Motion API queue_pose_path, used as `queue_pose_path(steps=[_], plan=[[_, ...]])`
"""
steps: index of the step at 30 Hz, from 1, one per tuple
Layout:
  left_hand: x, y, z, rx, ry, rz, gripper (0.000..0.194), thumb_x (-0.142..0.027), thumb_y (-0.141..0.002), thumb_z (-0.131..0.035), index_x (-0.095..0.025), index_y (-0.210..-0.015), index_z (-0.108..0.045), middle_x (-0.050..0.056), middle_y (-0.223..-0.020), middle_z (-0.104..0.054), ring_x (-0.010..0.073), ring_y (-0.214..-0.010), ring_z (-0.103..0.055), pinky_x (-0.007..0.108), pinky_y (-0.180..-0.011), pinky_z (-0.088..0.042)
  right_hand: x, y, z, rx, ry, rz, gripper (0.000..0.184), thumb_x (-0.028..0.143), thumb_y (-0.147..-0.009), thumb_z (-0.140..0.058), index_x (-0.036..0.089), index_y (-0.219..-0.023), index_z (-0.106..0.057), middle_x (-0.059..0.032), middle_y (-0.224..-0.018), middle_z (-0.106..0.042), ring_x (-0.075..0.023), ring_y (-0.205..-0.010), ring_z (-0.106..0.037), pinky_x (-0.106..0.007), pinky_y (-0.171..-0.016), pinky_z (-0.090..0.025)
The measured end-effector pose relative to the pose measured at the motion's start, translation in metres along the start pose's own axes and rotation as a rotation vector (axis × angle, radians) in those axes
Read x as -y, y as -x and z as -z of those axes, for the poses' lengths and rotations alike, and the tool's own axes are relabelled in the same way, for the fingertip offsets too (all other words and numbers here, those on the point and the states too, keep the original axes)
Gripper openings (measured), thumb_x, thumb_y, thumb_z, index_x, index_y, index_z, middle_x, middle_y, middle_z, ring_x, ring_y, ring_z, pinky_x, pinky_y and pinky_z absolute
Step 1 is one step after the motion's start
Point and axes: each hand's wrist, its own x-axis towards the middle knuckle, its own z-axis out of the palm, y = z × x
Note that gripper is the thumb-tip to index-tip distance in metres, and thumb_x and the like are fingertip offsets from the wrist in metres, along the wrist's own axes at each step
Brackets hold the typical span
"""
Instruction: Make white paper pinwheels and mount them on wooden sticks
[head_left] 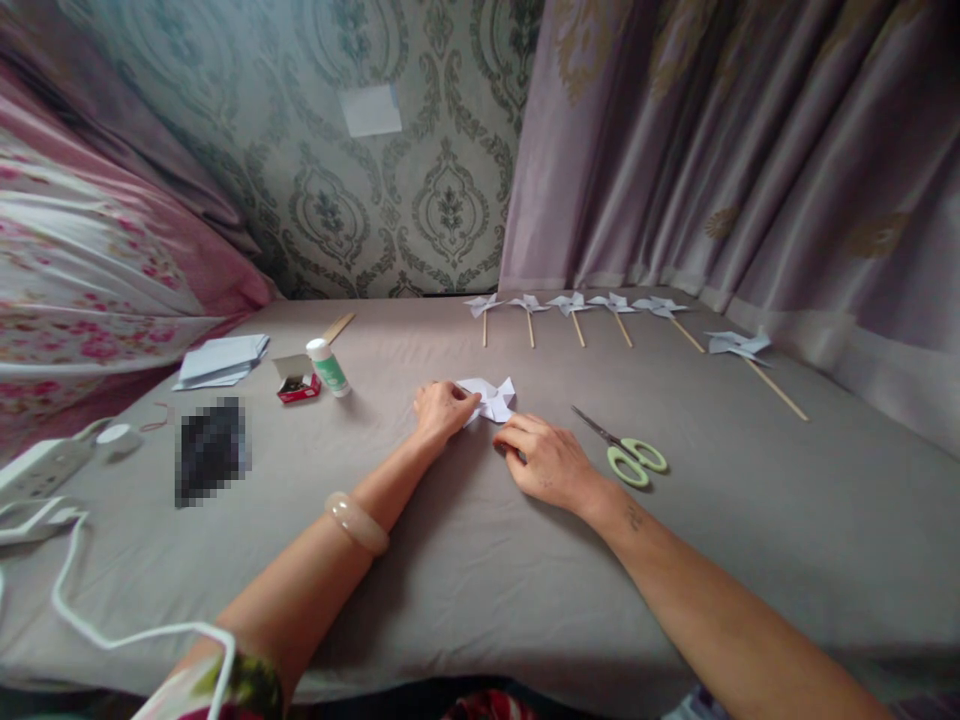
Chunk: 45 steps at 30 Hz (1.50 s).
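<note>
A white paper pinwheel head (495,400) with folded blades lies on the grey cloth in front of me. No stick shows on it. My left hand (444,408) is closed on its left side, thumb over the paper and fingers bent. My right hand (544,460) is at its lower right edge, fingers curled down and held together. Whatever is under those fingertips is hidden. To the right of this hand, scissors (626,450) with light green handles lie partly spread, points toward the far left.
Several finished pinwheels (576,310) on wooden sticks line the far right. At left are folded papers (223,360), a red box (298,385) holding small dark pieces, a glue stick (328,368), wooden sticks (339,327), and a white power strip (45,470) with its cable.
</note>
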Motion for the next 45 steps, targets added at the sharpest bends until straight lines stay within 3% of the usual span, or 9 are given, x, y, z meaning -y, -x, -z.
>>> queue_pose_path(steps=[4, 7, 11, 14, 17, 22, 30, 39, 45], plan=[[-0.003, 0.0, -0.002, -0.005, 0.016, 0.047, 0.028, -0.04, -0.072, -0.061, -0.019, -0.083, -0.076, 0.015, -0.091, -0.071, 0.033, -0.104, -0.055, 0.039, -0.084, -0.039, -0.003, -0.002, 0.001, -0.095, -0.08, -0.103, 0.024, 0.011, -0.081, -0.05, 0.023, -0.09, -0.068, -0.0027, -0.094, -0.069, -0.0158, -0.082, -0.062, -0.025, -0.069, -0.044], [-0.002, 0.001, -0.004, -0.004, 0.14, 0.06, 0.022, -0.036, -0.069, -0.065, -0.018, -0.076, -0.074, 0.012, -0.078, -0.069, 0.0289, -0.089, -0.059, 0.035, -0.076, -0.04, -0.013, -0.005, -0.001, -0.191, -0.15, -0.177, 0.023, 0.012, -0.08, -0.049, 0.022, -0.088, -0.068, -0.003, -0.089, -0.069, -0.0144, -0.072, -0.062, -0.025, -0.067, -0.045], [0.001, 0.006, -0.007, -0.009, 0.594, 0.031, 0.022, -0.036, -0.063, -0.069, -0.015, -0.067, -0.067, 0.003, -0.055, -0.059, 0.0154, -0.055, -0.052, 0.026, -0.054, -0.034, -0.03, -0.01, -0.003, -0.349, -0.248, -0.24, 0.017, 0.014, -0.079, -0.051, 0.018, -0.087, -0.065, -0.0049, -0.087, -0.067, -0.0131, -0.066, -0.06, -0.025, -0.063, -0.046], [0.002, 0.008, -0.007, 0.033, 0.943, 0.028, 0.026, -0.036, -0.058, -0.074, -0.014, -0.063, -0.061, 0.0, -0.053, -0.055, 0.01, -0.047, -0.045, 0.023, -0.048, -0.03, -0.037, -0.013, -0.002, -0.43, -0.324, -0.226, 0.019, 0.014, -0.078, -0.051, 0.016, -0.093, -0.063, -0.0068, -0.093, -0.065, -0.0117, -0.064, -0.06, -0.024, -0.057, -0.047], [0.002, 0.01, -0.005, 0.103, 1.179, 0.093, 0.032, -0.035, -0.052, -0.078, -0.014, -0.064, -0.058, 0.001, -0.055, -0.058, 0.0101, -0.048, -0.05, 0.022, -0.048, -0.034, -0.038, -0.017, 0.005, -0.429, -0.357, -0.173, 0.022, 0.014, -0.078, -0.051, 0.017, -0.098, -0.061, -0.0077, -0.1, -0.062, -0.0113, -0.065, -0.06, -0.022, -0.053, -0.047], [0.005, 0.008, -0.006, 0.083, 1.381, 0.184, 0.039, -0.028, -0.046, -0.08, -0.014, -0.075, -0.058, 0.0, -0.059, -0.061, 0.0107, -0.05, -0.054, 0.022, -0.049, -0.038, -0.032, -0.03, 0.021, -0.308, -0.285, -0.048, 0.023, 0.017, -0.084, -0.052, 0.02, -0.106, -0.06, -0.0063, -0.102, -0.057, -0.0116, -0.07, -0.059, -0.026, -0.063, -0.051], [0.004, 0.009, -0.002, 0.152, 1.503, 0.21, 0.038, -0.022, -0.042, -0.08, -0.011, -0.075, -0.066, 0.003, -0.071, -0.066, 0.0103, -0.059, -0.057, 0.021, -0.056, -0.042, -0.022, -0.051, 0.028, -0.159, -0.211, 0.028, 0.016, 0.022, -0.089, -0.053, 0.019, -0.101, -0.063, -0.0046, -0.094, -0.056, -0.0145, -0.083, -0.058, -0.027, -0.075, -0.047], [0.003, 0.012, 0.002, 0.225, 1.505, 0.211, 0.035, -0.026, -0.04, -0.082, -0.013, -0.069, -0.067, 0.002, -0.068, -0.064, 0.0109, -0.061, -0.056, 0.021, -0.056, -0.042, -0.016, -0.052, 0.018, -0.224, -0.163, -0.014, 0.015, 0.024, -0.09, -0.052, 0.02, -0.094, -0.065, -0.0057, -0.098, -0.053, -0.0146, -0.084, -0.057, -0.027, -0.079, -0.046], [0.005, 0.013, -0.003, 0.261, 1.38, 0.082, 0.033, -0.035, -0.047, -0.08, -0.013, -0.068, -0.067, 0.002, -0.065, -0.063, 0.0096, -0.057, -0.052, 0.021, -0.055, -0.039, -0.017, -0.05, 0.017, -0.278, -0.212, -0.026, 0.015, 0.022, -0.09, -0.052, 0.02, -0.089, -0.067, -0.0056, -0.096, -0.06, -0.0156, -0.088, -0.06, -0.027, -0.081, -0.046]])
